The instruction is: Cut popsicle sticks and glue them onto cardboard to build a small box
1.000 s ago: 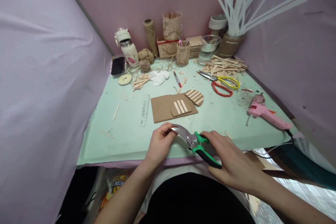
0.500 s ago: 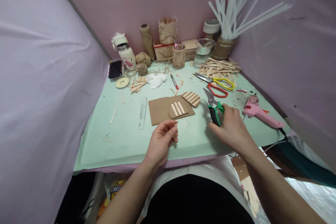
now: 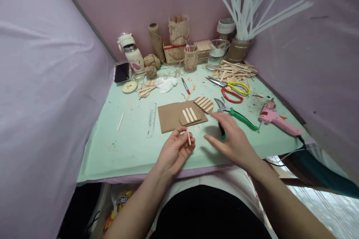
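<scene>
Between the thumb and fingers of my left hand (image 3: 177, 149) is a short piece of wooden craft stick (image 3: 189, 137). My right hand (image 3: 231, 142) is empty, fingers apart, above the table beside the green-handled pruning shears (image 3: 243, 118), which lie with their handles spread; my hand partly covers one handle. Just beyond my left hand, a rounded cardboard piece with three sticks on it (image 3: 190, 115) rests on a brown cardboard sheet (image 3: 169, 117). A second rounded piece, striped with several sticks (image 3: 204, 104), overlaps the sheet's far right corner.
A pink glue gun (image 3: 277, 120) lies at the right, its cord running off the edge. Scissors (image 3: 234, 89) and a heap of craft sticks (image 3: 234, 70) are behind the shears. A clear ruler (image 3: 152, 120) lies left of the cardboard. A cup of water (image 3: 217, 56) stands at the back.
My right hand has let go of the pruning shears, which now lie spread on the table, and has moved left. My left hand has turned, bringing the stick piece into sight.
</scene>
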`<state>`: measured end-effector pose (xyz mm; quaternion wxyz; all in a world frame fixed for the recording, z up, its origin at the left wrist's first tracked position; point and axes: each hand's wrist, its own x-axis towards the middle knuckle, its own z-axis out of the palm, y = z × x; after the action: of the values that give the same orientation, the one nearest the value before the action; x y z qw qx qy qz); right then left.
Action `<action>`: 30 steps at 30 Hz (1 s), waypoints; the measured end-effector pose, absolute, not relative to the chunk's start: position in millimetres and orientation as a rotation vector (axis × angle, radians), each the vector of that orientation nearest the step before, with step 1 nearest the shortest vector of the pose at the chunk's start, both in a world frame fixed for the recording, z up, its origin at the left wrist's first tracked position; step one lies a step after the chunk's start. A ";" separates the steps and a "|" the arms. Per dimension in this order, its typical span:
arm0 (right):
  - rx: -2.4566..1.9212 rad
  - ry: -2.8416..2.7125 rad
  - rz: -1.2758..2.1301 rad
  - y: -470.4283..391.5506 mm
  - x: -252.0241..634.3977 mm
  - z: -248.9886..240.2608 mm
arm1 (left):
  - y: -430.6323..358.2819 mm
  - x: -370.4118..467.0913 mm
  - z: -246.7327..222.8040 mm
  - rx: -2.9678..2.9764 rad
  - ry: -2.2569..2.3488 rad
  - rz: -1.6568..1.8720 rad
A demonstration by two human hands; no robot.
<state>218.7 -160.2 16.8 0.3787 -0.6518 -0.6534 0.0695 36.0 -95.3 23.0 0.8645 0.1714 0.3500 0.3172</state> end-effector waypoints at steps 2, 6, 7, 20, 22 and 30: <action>-1.433 -1.777 0.384 -165.2 204.8 24.8 | -98.3 39.0 21.6 0.339 0.710 0.646; -1.261 -1.780 0.385 -166.1 187.8 24.7 | -105.1 43.0 18.8 0.294 0.656 0.611; -1.237 -1.779 0.341 -165.1 186.6 21.8 | -106.6 43.5 18.2 0.276 0.646 0.610; -1.116 -1.837 -0.164 -166.2 191.0 15.0 | -112.1 42.4 11.8 0.390 0.666 0.583; -1.137 -1.850 -0.178 -170.0 193.4 17.8 | -113.8 38.9 11.7 0.474 0.689 0.576; -1.191 -2.001 -0.111 -184.2 198.9 17.1 | -120.6 27.0 15.0 0.786 0.768 0.505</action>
<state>198.9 -184.2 17.1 0.3941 -0.4695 -0.7889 -0.0439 27.0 -120.6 15.0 0.8226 0.3694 0.3612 0.2374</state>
